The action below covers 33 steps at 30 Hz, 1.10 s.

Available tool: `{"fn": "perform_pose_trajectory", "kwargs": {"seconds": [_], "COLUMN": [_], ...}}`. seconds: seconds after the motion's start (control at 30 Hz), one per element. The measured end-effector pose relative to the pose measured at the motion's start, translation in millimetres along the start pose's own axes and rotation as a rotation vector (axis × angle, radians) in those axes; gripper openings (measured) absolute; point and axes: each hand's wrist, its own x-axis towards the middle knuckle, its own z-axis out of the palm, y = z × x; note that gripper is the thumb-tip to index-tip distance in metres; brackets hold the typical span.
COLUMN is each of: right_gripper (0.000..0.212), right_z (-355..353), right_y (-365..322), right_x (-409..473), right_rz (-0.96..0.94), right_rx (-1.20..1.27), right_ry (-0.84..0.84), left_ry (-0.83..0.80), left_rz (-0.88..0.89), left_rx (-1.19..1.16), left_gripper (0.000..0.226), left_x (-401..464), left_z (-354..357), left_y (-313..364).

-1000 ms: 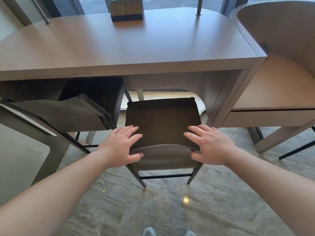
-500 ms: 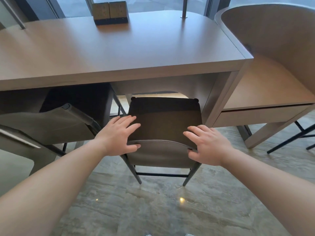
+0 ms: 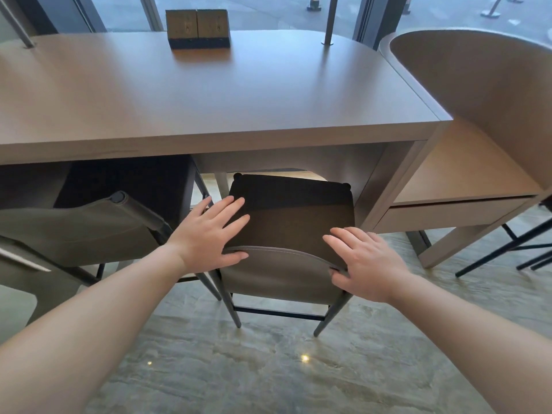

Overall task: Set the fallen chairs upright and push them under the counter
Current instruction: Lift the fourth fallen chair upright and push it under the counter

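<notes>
**A:** Where do things stand?

**B:** The wooden counter [image 3: 209, 94] fills the view; the dark-seated chair [image 3: 292, 216] is upright, its seat front just under the counter's edge and its backrest towards the person; a second chair [image 3: 89, 231] sits beside it on the left.

**A:** And the hands?

**B:** The left hand [image 3: 206, 234] and right hand [image 3: 367, 264] rest on the backrest's top rim; fingers straight and spread over the seat, thumbs on its rear face; nothing clasped.

**A:** Which step?

**B:** Pushing in, I judge; the next move calls for an even forward shove, keeping the legs clear of the counter's side panel.

Shoving chair [image 3: 277, 274] farther toward 12 o'clock, deeper under counter [image 3: 209, 100]; stretching left hand [image 3: 206, 234] out flatter across seat [image 3: 294, 213].
</notes>
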Motion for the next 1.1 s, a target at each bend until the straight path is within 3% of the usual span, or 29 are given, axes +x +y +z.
{"fn": "perform_pose_trajectory", "kwargs": {"seconds": [0.37, 0.57, 0.77, 1.1], "right_gripper": [0.057, 0.054, 0.052, 0.06], "right_z": [4, 9, 12, 7], "right_y": [-39, -49, -48, -44], "right_x": [16, 17, 20, 52], "right_rz": [0.025, 0.081, 0.021, -0.19], "right_rx": [-0.061, -0.098, -0.13, -0.13], "right_ry": [0.178, 0.15, 0.158, 0.197], "left_ry": [-0.007, -0.14, -0.18, -0.177], "left_rz": [0.035, 0.113, 0.12, -0.027], "left_rx": [0.061, -0.063, -0.074, -0.094], "left_gripper": [0.081, 0.081, 0.08, 0.087], "left_x": [8, 15, 13, -7], "left_z": [8, 23, 31, 32], "left_y": [-40, -53, -55, -70]}}
